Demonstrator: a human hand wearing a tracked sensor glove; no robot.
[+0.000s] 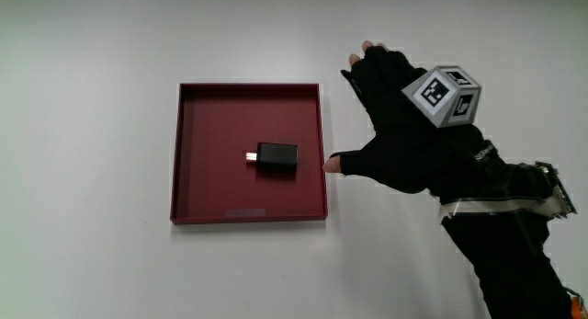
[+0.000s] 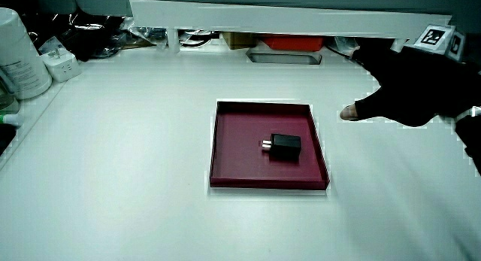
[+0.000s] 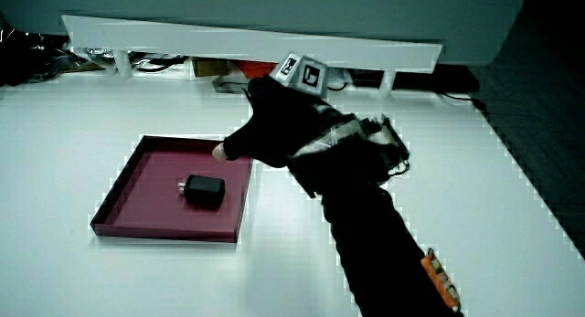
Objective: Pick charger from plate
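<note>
Near the middle of a shallow, square, dark red plate (image 1: 184,153) lies the charger (image 1: 277,159), a small black block with a short metal plug sticking out of one end. It rests flat on the floor of the plate, apart from all four raised walls, and nothing touches it. Both side views show the same: the charger (image 2: 285,144) sits alone inside the plate (image 2: 225,152), and again the charger (image 3: 205,190) lies well inside the plate (image 3: 137,184).

The plate rests flat on a plain white table (image 1: 92,264), away from the table's edges.

Just beside the plate, outside its rim, is the hand (image 1: 400,140) in a black glove. Its fingers are relaxed and slightly spread, and it holds nothing. The bare thumb tip reaches toward the plate's nearest wall and is very close to it. A small cube (image 1: 444,96) with black and white patterns sits on the back of the hand. The dark-sleeved forearm (image 1: 505,236) runs from the hand toward the person's edge of the table.
</note>
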